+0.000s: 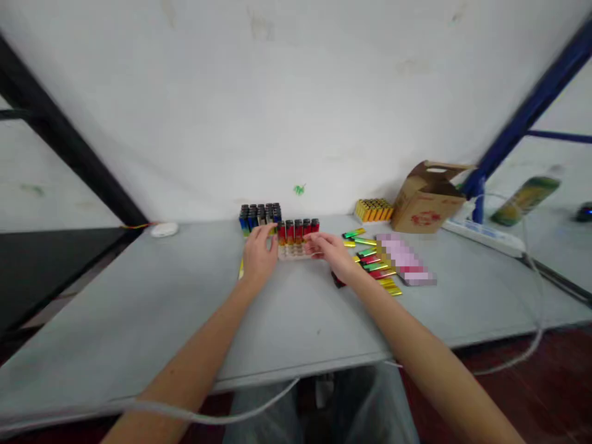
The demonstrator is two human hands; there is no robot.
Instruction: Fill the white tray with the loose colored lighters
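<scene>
A pale tray with round slots stands near the middle of the table, its back row filled with several upright red lighters with black tops. At the tray's left end is my left hand, thumb and fingers apart, nothing visible between them. My right hand is at the tray's right front, its fingers bent together over the slots; what they hold, if anything, is too small to tell. Behind my left hand stands a block of dark-topped lighters. Loose green, red and yellow lighters lie right of my right hand.
A tray of yellow lighters and an open cardboard box stand at the back right. A blurred pink item lies before them, near a white power strip. A white round object sits back left. A white cable crosses the front edge.
</scene>
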